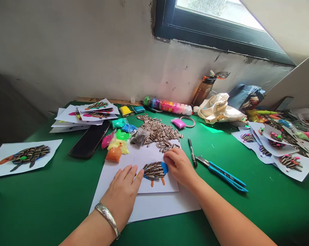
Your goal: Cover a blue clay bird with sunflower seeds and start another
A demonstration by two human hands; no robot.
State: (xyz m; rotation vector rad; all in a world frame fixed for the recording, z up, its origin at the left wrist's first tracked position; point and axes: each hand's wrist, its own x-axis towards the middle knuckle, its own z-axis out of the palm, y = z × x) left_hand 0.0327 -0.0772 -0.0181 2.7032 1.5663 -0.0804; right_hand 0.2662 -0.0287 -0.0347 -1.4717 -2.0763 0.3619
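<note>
A seed picture (154, 171) lies on a small white card (158, 188), which rests on a larger white sheet (169, 206). Rows of striped sunflower seeds cover its blue clay body, and two orange legs point down. My left hand (125, 186) lies flat with fingers spread over the card's left part, hiding that end of the animal. At the blue right end, my right hand (178, 167) has its fingers curled together; whatever is between the fingertips is hidden. Just beyond, a heap of sunflower seeds (156, 130) spreads to the sheet's top edge.
Bags of coloured clay (115, 152) sit left of the heap, beside a phone (90, 140). To the right lie a pen (192, 152) and a blue utility knife (222, 173). Finished seed cards (290, 160) overlap farther right. A bottle (203, 90) stands by the wall.
</note>
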